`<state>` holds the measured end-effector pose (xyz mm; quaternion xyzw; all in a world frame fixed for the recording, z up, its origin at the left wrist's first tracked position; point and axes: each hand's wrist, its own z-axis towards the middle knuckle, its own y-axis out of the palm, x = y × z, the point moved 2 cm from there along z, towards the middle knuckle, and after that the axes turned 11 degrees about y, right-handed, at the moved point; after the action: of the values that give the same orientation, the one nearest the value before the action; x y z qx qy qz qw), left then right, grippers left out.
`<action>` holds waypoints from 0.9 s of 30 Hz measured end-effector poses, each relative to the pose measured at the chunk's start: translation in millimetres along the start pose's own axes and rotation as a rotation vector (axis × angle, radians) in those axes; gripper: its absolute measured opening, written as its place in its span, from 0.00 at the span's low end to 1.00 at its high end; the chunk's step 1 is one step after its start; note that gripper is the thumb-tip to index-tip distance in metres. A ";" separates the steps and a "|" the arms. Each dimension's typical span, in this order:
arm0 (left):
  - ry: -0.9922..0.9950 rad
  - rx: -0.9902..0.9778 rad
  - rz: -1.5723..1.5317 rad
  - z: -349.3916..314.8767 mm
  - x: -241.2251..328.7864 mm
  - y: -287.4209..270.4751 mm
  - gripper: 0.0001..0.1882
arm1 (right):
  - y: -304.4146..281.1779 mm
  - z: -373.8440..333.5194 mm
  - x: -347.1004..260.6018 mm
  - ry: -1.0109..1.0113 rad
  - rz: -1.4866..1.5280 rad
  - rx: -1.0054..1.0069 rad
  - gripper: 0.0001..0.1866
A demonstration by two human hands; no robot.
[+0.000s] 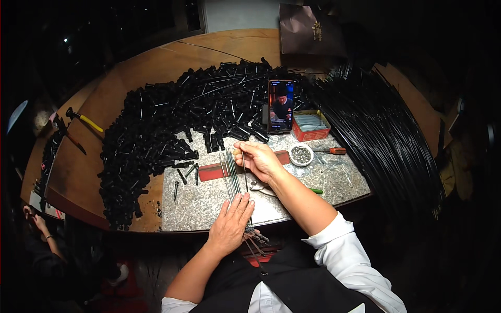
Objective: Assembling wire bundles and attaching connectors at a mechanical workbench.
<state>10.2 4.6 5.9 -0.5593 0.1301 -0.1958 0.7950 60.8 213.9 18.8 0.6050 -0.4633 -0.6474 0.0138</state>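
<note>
My right hand (255, 160) pinches the upper end of a thin dark rod (245, 177) between thumb and fingertips. The rod runs down toward the fingertips of my left hand (231, 223), which lies stretched out over several thin metal rods (228, 172). Those rods lie side by side across a flat red bar (211, 172) and poke past the near edge of the speckled stone slab (180, 208). Pliers (259, 185) with a green handle lie partly hidden under my right forearm. The rods' lower part is hidden by my left hand.
Black tubular parts (156, 120) are heaped left and behind; long black rods (386, 130) lie right. A phone (281, 107) stands beside a red box (311, 126), a bowl of small metal pieces (300, 155) and a screwdriver (334, 151). A hammer (86, 120) lies left. Another person's hand (36, 219) shows far left.
</note>
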 end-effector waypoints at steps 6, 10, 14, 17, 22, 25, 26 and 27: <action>0.000 -0.005 -0.002 -0.1 -0.3 -1.7 0.41 | 3.7 4.2 -9.7 0.028 -0.286 0.187 0.12; 0.005 -0.006 0.005 0.0 -0.2 -2.2 0.41 | 3.9 5.0 -15.4 0.058 -0.247 0.224 0.12; -0.004 -0.013 -0.006 0.2 0.1 -2.5 0.41 | 3.2 6.7 -16.0 0.002 -0.284 0.250 0.13; -0.004 -0.020 -0.007 0.3 -0.1 -2.5 0.41 | 1.4 8.0 -17.3 0.039 -0.314 0.240 0.11; 0.004 -0.012 0.000 -0.9 -0.8 -1.0 0.41 | 1.1 11.1 -16.2 0.008 -0.392 0.266 0.09; 0.012 -0.026 0.020 -0.8 -0.8 -0.7 0.41 | -2.1 14.5 -16.5 -0.003 -0.476 0.272 0.09; 0.012 -0.024 0.017 -1.1 -0.9 -1.2 0.41 | -2.9 15.8 -16.6 -0.006 -0.533 0.282 0.10; 0.013 -0.022 0.014 -1.2 -0.8 -1.6 0.41 | -4.0 16.8 -16.5 -0.006 -0.533 0.281 0.10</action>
<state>8.7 3.4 7.0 -0.5659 0.1412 -0.1924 0.7891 54.0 235.4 26.3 0.6994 -0.3732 -0.5596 -0.2418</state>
